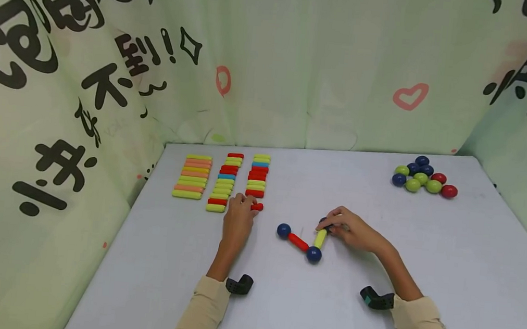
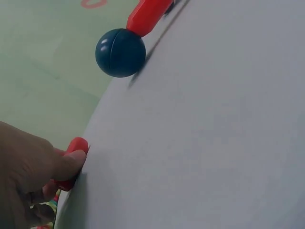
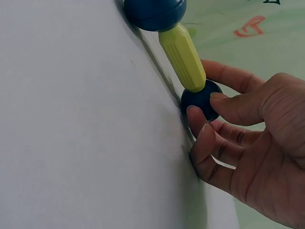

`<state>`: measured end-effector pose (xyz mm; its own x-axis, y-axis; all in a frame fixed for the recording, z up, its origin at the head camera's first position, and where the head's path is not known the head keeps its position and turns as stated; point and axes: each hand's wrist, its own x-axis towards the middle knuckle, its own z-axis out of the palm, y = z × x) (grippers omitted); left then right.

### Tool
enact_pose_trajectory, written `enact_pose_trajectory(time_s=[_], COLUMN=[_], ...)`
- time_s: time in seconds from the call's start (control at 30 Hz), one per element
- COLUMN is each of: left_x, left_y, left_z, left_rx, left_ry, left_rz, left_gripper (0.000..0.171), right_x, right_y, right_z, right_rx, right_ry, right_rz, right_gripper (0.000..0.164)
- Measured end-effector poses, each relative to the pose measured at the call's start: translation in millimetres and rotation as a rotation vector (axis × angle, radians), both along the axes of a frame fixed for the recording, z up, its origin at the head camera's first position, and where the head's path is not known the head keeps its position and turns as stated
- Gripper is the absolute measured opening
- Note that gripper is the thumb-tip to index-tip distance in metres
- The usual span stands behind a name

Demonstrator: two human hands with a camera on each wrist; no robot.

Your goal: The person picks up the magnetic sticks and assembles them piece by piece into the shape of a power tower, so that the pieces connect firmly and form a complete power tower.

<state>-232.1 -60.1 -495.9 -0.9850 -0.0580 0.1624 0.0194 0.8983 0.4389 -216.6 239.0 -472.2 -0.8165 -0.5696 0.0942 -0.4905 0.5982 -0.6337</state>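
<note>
My left hand (image 1: 239, 220) pinches a red rod (image 2: 77, 145) between thumb and fingers, at the near end of the right-hand row of rods. My right hand (image 1: 351, 228) grips a dark blue ball (image 3: 199, 102) with thumb and fingertips. That ball sits on one end of a yellow-green rod (image 1: 320, 238). The rod's other end meets a second blue ball (image 1: 314, 255), the corner of a V shape. From this corner a red rod (image 1: 298, 242) leads to a third blue ball (image 1: 284, 231) on the left. Fingers partly cover the gripped ball in the head view.
Three rows of rods lie at the back left: an orange and yellow row (image 1: 192, 176), a mixed middle row (image 1: 225, 182) and a mixed right row (image 1: 257, 177). Blue, green and red balls (image 1: 420, 179) cluster at the back right. Printed curtains surround the white table (image 1: 307, 314).
</note>
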Motion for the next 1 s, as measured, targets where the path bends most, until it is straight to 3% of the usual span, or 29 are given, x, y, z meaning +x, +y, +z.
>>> enact_pose_trajectory(time_s=[0.1, 0.27, 0.37, 0.57, 1.0], left_x=[1.4, 4.2, 5.5, 7.2, 14.6], left_y=[2, 10, 15, 21, 43], left_z=[0.4, 2.2, 3.0, 3.9, 6.0], left_rx=[0.104, 0.507, 0.609, 0.582, 0.456], left_ry=[-0.031, -0.133, -0.216, -0.287, -0.359], left_rz=[-0.033, -0.143, -0.204, -0.285, -0.319], left_gripper=[0.031, 0.029, 0.030, 0.035, 0.038], right_x=[-1.4, -1.5, -1.9, -4.2, -9.3], right_y=[-3, -9, -11, -15, -17], right_z=[-2.6, -4.2, -4.3, -3.8, -2.6], right_rx=[-0.038, -0.082, -0.084, -0.110, -0.143], right_ry=[-0.047, -0.167, -0.202, -0.260, -0.312], right_rz=[-0.020, -0.059, -0.088, -0.128, -0.145], right_gripper=[0.032, 0.036, 0.036, 0.037, 0.038])
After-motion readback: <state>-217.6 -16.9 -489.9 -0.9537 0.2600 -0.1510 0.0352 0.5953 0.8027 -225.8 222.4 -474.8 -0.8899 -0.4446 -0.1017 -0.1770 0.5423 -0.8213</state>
